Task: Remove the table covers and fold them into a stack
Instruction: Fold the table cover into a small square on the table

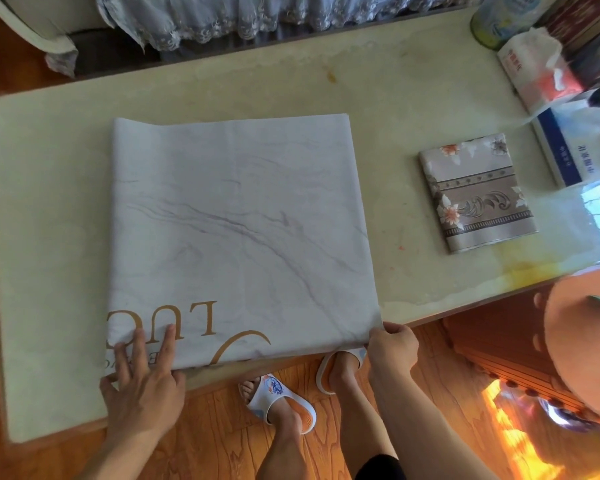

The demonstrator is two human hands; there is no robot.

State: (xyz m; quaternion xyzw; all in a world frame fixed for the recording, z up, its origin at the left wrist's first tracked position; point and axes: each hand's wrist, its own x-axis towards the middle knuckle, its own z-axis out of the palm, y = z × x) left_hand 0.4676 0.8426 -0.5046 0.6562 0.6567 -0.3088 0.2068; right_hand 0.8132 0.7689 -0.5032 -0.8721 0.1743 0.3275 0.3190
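A white marble-print table cover (243,220) with gold letters lies folded into a large rectangle on the cream table (49,202). Its near edge hangs slightly over the table's front edge. My left hand (142,382) rests flat on the cover's near left corner, fingers spread, thumb under the edge. My right hand (392,348) pinches the near right corner. A second cover (478,192), floral and brown, lies folded into a small square on the table to the right, apart from both hands.
A tissue pack (537,67), a tin (499,22) and a blue-white box (575,147) crowd the table's far right corner. A lace-draped sofa (257,19) runs behind the table. My slippered feet (278,396) stand on wooden floor; a carved wooden cabinet (506,344) is at right.
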